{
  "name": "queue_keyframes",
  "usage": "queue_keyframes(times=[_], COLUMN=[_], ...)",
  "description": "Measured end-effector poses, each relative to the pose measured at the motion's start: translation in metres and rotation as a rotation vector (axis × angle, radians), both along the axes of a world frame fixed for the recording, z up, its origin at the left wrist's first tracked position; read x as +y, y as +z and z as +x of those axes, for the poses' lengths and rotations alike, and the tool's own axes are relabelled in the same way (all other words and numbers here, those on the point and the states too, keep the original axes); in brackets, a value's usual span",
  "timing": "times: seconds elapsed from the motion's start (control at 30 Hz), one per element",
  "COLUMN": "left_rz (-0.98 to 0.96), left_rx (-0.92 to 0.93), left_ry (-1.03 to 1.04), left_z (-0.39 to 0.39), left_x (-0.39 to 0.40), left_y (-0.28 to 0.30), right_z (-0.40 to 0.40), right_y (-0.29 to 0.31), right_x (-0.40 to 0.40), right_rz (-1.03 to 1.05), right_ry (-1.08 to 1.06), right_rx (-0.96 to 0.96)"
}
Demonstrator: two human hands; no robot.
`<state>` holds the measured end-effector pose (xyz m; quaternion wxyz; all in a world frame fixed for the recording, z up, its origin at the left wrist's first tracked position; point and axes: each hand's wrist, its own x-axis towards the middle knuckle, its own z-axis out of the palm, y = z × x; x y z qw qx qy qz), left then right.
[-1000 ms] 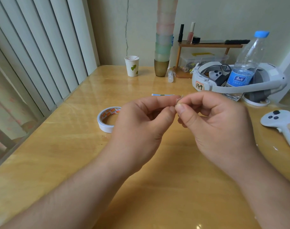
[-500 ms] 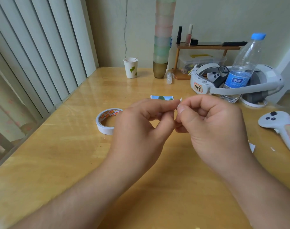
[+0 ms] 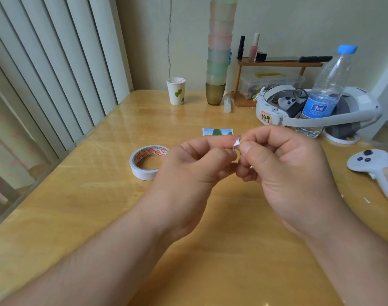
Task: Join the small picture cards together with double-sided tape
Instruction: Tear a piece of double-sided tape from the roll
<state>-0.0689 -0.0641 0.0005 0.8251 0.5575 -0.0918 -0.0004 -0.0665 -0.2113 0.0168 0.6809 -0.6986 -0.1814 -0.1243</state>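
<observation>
My left hand (image 3: 189,166) and my right hand (image 3: 286,166) meet above the middle of the wooden table (image 3: 78,213). Both pinch one small white piece of tape (image 3: 237,143) between thumb and forefinger tips; most of it is hidden by my fingers. A small picture card (image 3: 218,131) with blue sky and a green tree lies flat on the table just beyond my hands. The roll of double-sided tape (image 3: 147,162) lies flat to the left of my left hand.
At the back stand a paper cup (image 3: 176,91), a tall stack of plastic cups (image 3: 219,51) and a small wooden shelf (image 3: 279,62). A white headset (image 3: 316,107) and water bottle (image 3: 328,89) sit back right. A white controller (image 3: 374,168) lies right. Blinds line the left.
The view has tilted down a little, so more of the picture card shows beyond my fingers. The white tape piece now sticks up further between my fingertips. The hands stay together.
</observation>
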Motion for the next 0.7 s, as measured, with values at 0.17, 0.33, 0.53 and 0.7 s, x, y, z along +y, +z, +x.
queue_keyframes(times=[0.17, 0.33, 0.53, 0.7], left_rz=[-0.085, 0.205, 0.623, 0.64], left_rx=[0.029, -0.18, -0.488, -0.512], left_ry=[-0.017, 0.201, 0.467, 0.474], left_z=[-0.0027, -0.007, -0.0053, -0.0039], left_x=[-0.0048, -0.0031, 0.0006, 0.0011], left_y=[0.0, 0.001, -0.0041, -0.004], right_z=[-0.0023, -0.003, -0.0045, -0.0038], right_y=[-0.0001, 0.0026, 0.0069, 0.0085], right_x=[0.0027, 0.0036, 0.0024, 0.0027], right_rz=[0.003, 0.046, 0.112, 0.142], right_ry=[-0.054, -0.041, 0.036, 0.053], right_rx=[-0.033, 0.075, 0.245, 0.322])
